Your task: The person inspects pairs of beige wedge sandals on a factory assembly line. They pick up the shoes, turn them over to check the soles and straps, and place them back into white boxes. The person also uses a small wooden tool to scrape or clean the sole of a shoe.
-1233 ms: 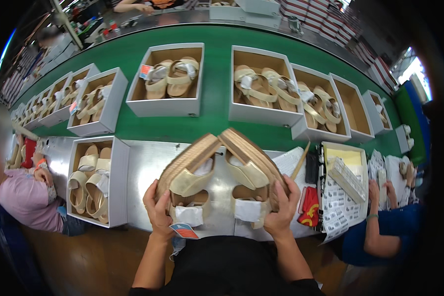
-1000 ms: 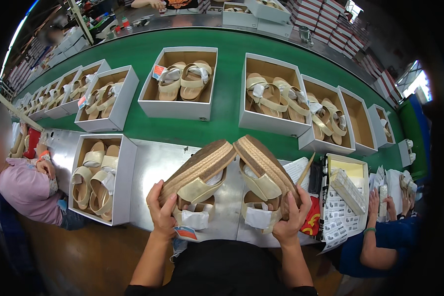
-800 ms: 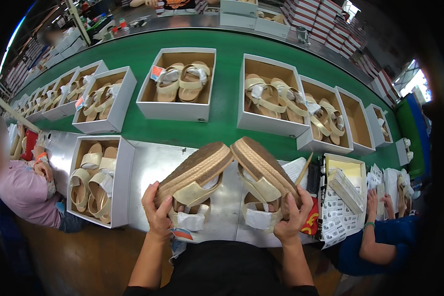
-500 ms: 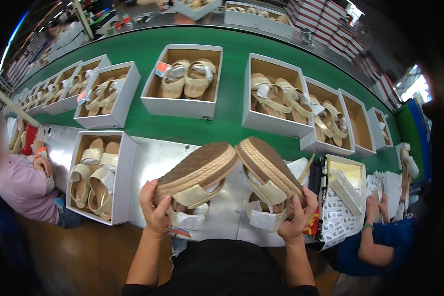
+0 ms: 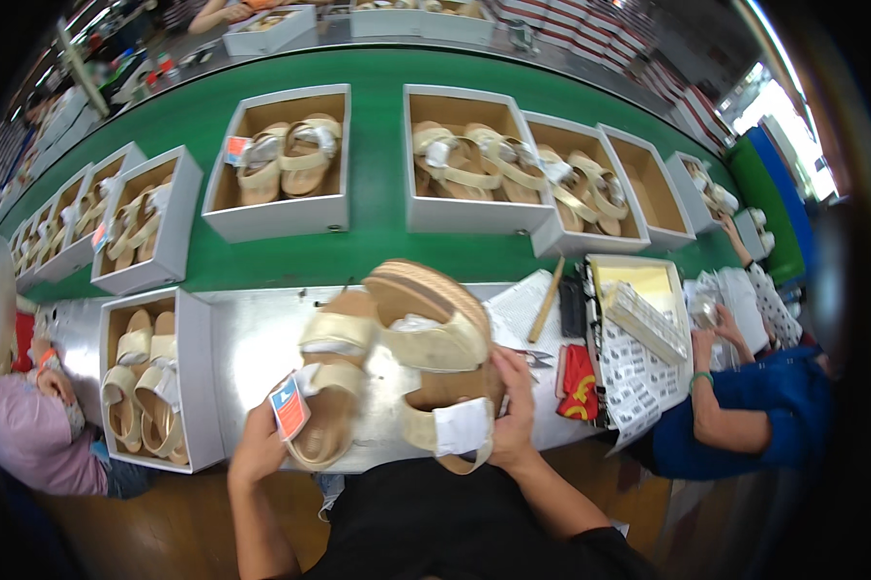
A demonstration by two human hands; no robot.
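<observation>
My left hand (image 5: 262, 443) is closed on a pale gold sandal (image 5: 337, 372) with a brown footbed. An orange and blue tag (image 5: 290, 406) hangs from it beside my fingers. My right hand (image 5: 514, 406) grips the matching sandal (image 5: 437, 345), tilted so its braided sole edge shows at the top. White paper (image 5: 463, 426) is wrapped round its strap. Both sandals are side by side in front of me, over the metal table (image 5: 247, 333). My thumbs and some fingers are hidden behind the shoes.
To the left stands a white box (image 5: 201, 377) with a sandal pair. Several boxed pairs line the green belt (image 5: 377, 164) beyond. At right lie scissors (image 5: 534, 359), a red packet (image 5: 578, 383) and a tray of label sheets (image 5: 638, 372). Co-workers sit on both sides.
Both sandals have turned from soles facing up to footbeds showing, the left one more fully. They have come together. The view has shifted right, and the tag now shows clearly.
</observation>
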